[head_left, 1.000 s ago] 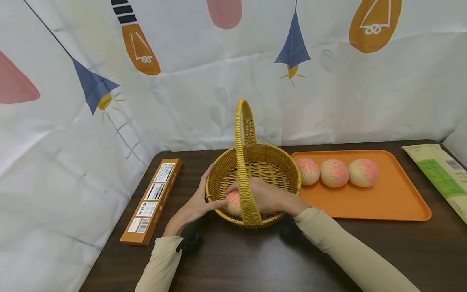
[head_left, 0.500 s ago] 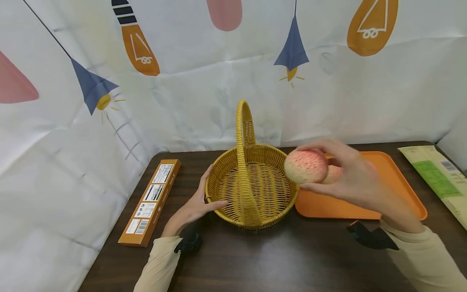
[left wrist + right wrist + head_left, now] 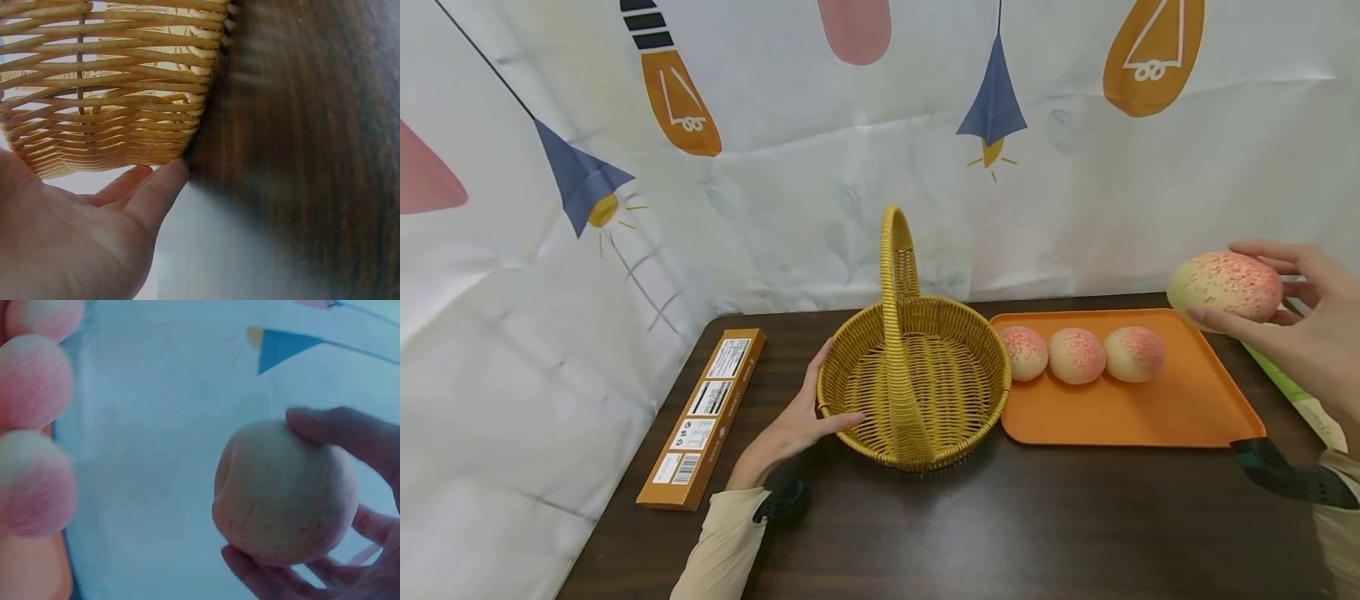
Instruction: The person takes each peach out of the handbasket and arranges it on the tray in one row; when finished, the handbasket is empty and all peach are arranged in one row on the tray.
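In the head view my right hand holds a pink and cream peach up in the air, above the tray's far right corner. The right wrist view shows the thumb on one side of this peach and fingers on the other. My left hand grips the near left rim of a yellow wicker basket, thumb over the rim. From the left wrist, its fingers lie against the outside of the weave. No fruit shows in the basket. Three similar peaches sit in a row on an orange tray.
An orange box with white labels lies left of the basket. A green and cream packet at the right is partly covered by my right hand. Behind the dark table hangs a white patterned cloth.
My right hand has lifted the peach out of the basket and carried it right, past the tray's peaches. My left hand has stayed at the basket's rim.
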`<state>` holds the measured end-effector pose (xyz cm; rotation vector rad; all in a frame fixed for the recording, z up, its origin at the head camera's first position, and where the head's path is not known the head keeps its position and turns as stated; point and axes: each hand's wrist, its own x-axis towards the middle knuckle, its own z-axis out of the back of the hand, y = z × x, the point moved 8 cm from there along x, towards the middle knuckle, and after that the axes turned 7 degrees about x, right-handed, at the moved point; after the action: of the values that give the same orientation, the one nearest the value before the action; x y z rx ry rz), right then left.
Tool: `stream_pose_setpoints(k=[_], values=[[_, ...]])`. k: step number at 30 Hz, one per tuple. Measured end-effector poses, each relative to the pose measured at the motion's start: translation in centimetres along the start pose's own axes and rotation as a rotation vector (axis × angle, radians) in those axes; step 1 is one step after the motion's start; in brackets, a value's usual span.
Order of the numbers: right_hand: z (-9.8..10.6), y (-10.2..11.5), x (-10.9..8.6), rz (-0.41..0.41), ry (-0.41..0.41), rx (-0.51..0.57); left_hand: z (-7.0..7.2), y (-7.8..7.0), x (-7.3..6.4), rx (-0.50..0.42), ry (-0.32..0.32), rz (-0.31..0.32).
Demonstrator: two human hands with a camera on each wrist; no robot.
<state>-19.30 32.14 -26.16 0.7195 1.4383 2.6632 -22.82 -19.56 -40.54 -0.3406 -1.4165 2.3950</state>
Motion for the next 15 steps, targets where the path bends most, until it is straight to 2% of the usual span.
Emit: stream_pose_setpoints(k=[4, 7, 10, 15], values=[[-0.6, -3.9, 0.7, -0.112, 0.041, -0.126, -0.2, 0.0, 0.0, -0.01, 0.002, 0.005], [-1.0, -6.8, 0.9, -0.158, 0.079, -0.183, -0.3, 0.0, 0.1, -0.02, 0.005, -0.001], [-1.5, -9.1, 1.1, -0.178, 0.123, -0.202, -0.3, -0.1, 0.2, -0.02, -0.002, -0.006], [-2.8, -11.6, 1.4, -0.162, 0.207, -0.225, -0.2, 0.0, 0.1, -0.017, -0.004, 0.0]])
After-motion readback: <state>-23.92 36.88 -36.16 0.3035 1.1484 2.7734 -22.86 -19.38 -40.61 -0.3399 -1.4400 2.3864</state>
